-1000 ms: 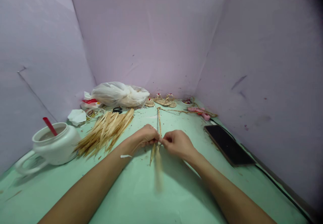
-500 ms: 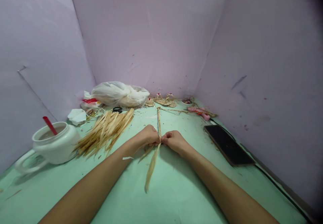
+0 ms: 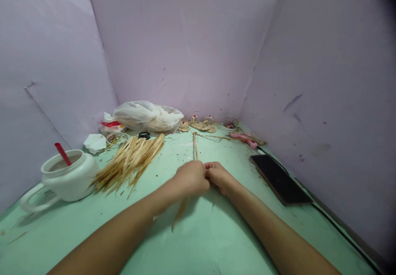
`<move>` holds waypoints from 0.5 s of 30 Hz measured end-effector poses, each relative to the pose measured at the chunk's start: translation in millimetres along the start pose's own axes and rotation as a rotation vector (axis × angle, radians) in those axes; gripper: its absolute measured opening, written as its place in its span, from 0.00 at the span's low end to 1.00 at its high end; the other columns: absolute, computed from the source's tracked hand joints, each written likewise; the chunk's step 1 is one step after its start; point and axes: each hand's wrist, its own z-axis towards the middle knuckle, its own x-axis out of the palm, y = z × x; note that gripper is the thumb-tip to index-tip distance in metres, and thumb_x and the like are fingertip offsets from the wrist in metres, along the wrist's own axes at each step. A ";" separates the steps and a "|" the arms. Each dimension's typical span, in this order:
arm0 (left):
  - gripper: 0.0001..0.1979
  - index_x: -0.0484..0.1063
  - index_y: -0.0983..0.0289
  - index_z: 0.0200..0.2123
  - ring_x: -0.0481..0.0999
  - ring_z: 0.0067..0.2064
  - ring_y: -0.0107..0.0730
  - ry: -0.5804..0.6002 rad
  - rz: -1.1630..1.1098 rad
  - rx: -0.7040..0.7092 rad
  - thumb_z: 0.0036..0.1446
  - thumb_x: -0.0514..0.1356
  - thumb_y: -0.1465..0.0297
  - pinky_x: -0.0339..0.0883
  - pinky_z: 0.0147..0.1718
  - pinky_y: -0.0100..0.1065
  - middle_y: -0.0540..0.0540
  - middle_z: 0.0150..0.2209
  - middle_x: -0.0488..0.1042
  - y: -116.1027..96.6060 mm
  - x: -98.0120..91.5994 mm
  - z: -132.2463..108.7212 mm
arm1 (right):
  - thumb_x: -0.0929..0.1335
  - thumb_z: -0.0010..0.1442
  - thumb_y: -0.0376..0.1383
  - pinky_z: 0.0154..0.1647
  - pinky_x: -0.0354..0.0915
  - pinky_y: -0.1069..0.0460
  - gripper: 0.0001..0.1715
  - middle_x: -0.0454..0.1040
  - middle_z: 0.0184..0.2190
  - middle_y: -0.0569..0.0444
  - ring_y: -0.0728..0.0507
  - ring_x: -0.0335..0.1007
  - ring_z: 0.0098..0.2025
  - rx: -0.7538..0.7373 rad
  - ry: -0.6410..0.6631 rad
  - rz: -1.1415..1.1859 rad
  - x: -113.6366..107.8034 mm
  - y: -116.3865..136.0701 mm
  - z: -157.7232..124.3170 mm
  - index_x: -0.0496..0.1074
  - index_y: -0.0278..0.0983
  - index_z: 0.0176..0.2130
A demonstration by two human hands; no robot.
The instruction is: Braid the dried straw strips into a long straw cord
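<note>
A thin braid of dried straw-coloured fibre (image 3: 195, 147) runs from a knot at the back of the table straight toward me. Its near end goes in behind my left hand (image 3: 192, 178), whose fingers are curled closed around the strands and partly blurred. Right against it, my right hand (image 3: 217, 176) is closed in a pinch at the braid's near end; the exact spot between the fingertips is hidden. A loose fibre tail (image 3: 180, 214) hangs below my left hand. The bundle of dry fibre strips (image 3: 133, 159) lies left of my hands.
At left stands a white mug (image 3: 69, 180) with a red straw. Behind are a plastic bag (image 3: 148, 116), black scissors (image 3: 144, 135) and small woven slippers (image 3: 199, 124). To the right lie a pink-handled tool (image 3: 244, 138) and a phone (image 3: 281, 180) with a cable. Lilac walls enclose the table.
My left hand has moved right and toward me, now covering the braid's near end and meeting my right hand. My right hand has shifted slightly right. Less of the fibre tails shows.
</note>
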 end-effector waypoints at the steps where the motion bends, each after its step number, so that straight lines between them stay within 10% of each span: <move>1: 0.03 0.65 0.66 0.17 0.66 0.23 0.31 -0.007 0.058 -0.026 0.36 0.58 0.75 0.52 0.20 0.27 0.51 0.14 0.61 1.9 -9.4 4.8 | 0.61 0.37 0.27 0.14 0.40 0.57 0.04 0.56 0.08 0.63 0.56 0.44 0.12 -0.009 0.024 -0.014 -1.0 0.9 -0.5 0.62 0.34 0.16; 5: 0.06 0.67 0.68 0.20 0.57 0.14 0.21 0.045 -0.193 -0.185 0.44 0.54 0.71 0.48 0.15 0.26 0.50 0.13 0.62 12.5 -30.6 23.8 | 0.63 0.42 0.30 0.14 0.38 0.57 0.07 0.52 0.06 0.64 0.57 0.39 0.10 -0.019 0.090 -0.069 -4.3 2.6 -1.1 0.62 0.34 0.16; 11: 0.10 0.67 0.71 0.20 0.59 0.14 0.17 0.404 -0.630 -0.279 0.49 0.50 0.78 0.49 0.13 0.21 0.51 0.15 0.63 24.9 -9.0 37.7 | 0.65 0.42 0.32 0.15 0.42 0.58 0.03 0.64 0.13 0.60 0.56 0.49 0.13 -0.052 0.133 -0.032 -9.1 0.6 3.1 0.66 0.33 0.20; 15: 0.07 0.66 0.70 0.19 0.58 0.13 0.17 0.339 -0.546 -0.272 0.46 0.52 0.79 0.50 0.13 0.22 0.49 0.13 0.61 27.8 -3.1 40.3 | 0.65 0.42 0.30 0.16 0.45 0.59 0.02 0.64 0.14 0.60 0.56 0.50 0.15 -0.077 0.162 -0.153 -14.5 3.6 3.9 0.67 0.32 0.22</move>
